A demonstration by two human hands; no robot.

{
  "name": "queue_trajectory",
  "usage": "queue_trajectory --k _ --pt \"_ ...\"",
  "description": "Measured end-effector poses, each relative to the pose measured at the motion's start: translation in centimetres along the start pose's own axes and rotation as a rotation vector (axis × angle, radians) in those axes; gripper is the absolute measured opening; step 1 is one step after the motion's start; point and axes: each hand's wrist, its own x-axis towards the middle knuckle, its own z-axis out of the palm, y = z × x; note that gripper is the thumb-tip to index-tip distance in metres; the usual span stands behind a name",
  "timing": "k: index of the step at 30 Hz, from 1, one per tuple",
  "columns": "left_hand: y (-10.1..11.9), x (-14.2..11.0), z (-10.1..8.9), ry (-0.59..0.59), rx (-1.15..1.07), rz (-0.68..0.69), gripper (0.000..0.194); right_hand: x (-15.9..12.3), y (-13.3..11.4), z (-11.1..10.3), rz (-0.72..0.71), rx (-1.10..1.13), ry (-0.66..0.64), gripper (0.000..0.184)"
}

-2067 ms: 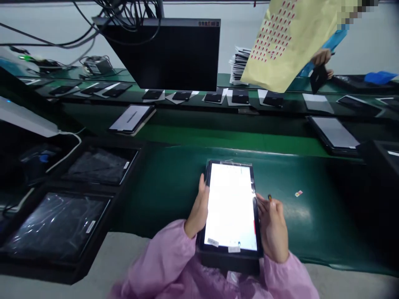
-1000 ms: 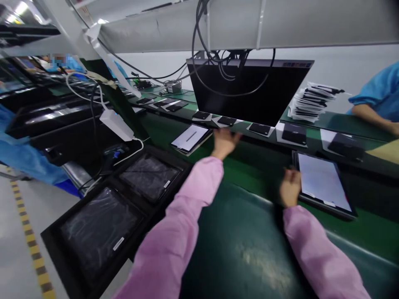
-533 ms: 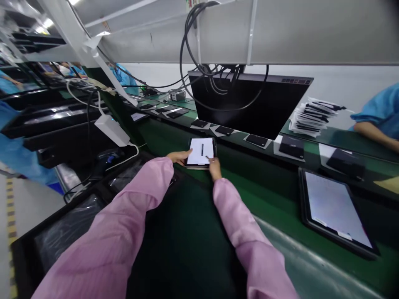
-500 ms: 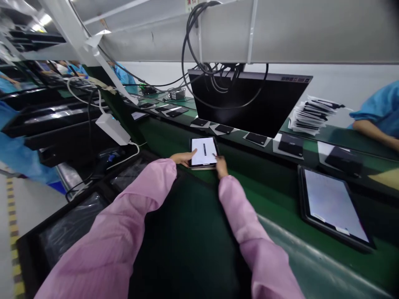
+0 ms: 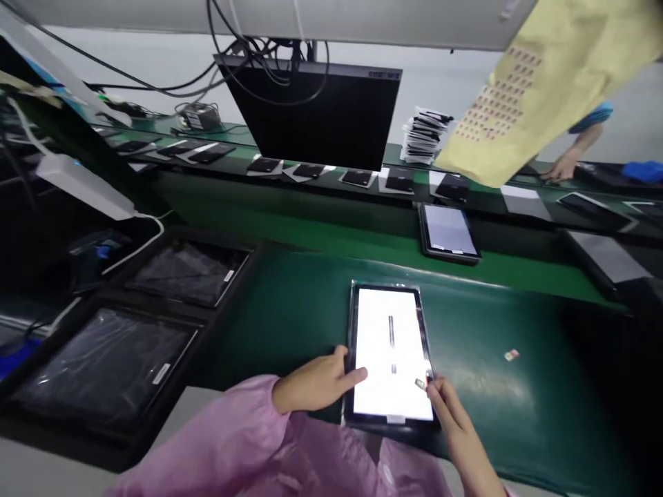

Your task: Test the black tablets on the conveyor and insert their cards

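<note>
A tablet (image 5: pixel 373 345) with a lit white screen lies on the green mat in front of me. My left hand (image 5: pixel 324 379) grips its left edge, the thumb resting on the screen. Over the tablet's lower right edge, my right hand (image 5: pixel 448 404) pinches a small, flat, light-and-dark piece (image 5: pixel 420 384), card-like; its exact kind is unclear. Farther right on the mat lies a tiny pale and reddish card (image 5: pixel 512 355), apart from both hands.
Two plastic-covered screens in black trays (image 5: pixel 170 273) stand at left. Another tablet (image 5: pixel 449 231) lies on the green belt ahead. A monitor (image 5: pixel 315 114) and a yellow sheet (image 5: pixel 497 117) hang overhead. A co-worker's hand (image 5: pixel 564 166) shows at the far right.
My view has turned to the right and down. The tablet has come off the belt onto the mat near my body, both hands moving with it.
</note>
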Motion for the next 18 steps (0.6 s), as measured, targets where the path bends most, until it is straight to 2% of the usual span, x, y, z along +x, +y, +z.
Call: queue_trajectory --k 1,3,6,8,10,12,15,18 --pt "-0.5 -0.1 0.8 0.029 0.002 -0.020 0.058 -1.0 1.1 -0.4 0.073 0.033 -0.009 0.050" --pt "-0.8 1.2 2.3 0.174 -0.023 -0.037 0.062 -1.2 2.3 -0.4 0.143 0.144 0.010 0.048" --pt "-0.2 4.8 4.9 0.354 -0.084 -0.025 0.069 0.6 2.6 0.6 0.077 0.337 0.073 0.047" --pt "0.4 6.4 6.5 0.396 -0.152 -0.017 0.071 1.6 2.4 1.3 0.018 0.428 0.088 0.045" --pt "0.8 6.8 7.4 0.409 -0.220 -0.007 0.072 1.8 2.3 1.6 -0.017 0.478 0.090 0.042" --pt "1.2 6.2 7.4 0.424 -0.266 0.023 0.073 1.3 2.0 1.6 -0.046 0.504 0.077 0.037" --pt "2.6 4.6 6.1 0.463 -0.283 0.117 0.074 0.5 0.7 1.2 -0.147 0.528 0.054 0.029" --pt "5.0 3.5 4.2 0.526 -0.361 0.357 0.066 0.8 -1.4 0.7 -0.322 0.545 0.076 0.022"
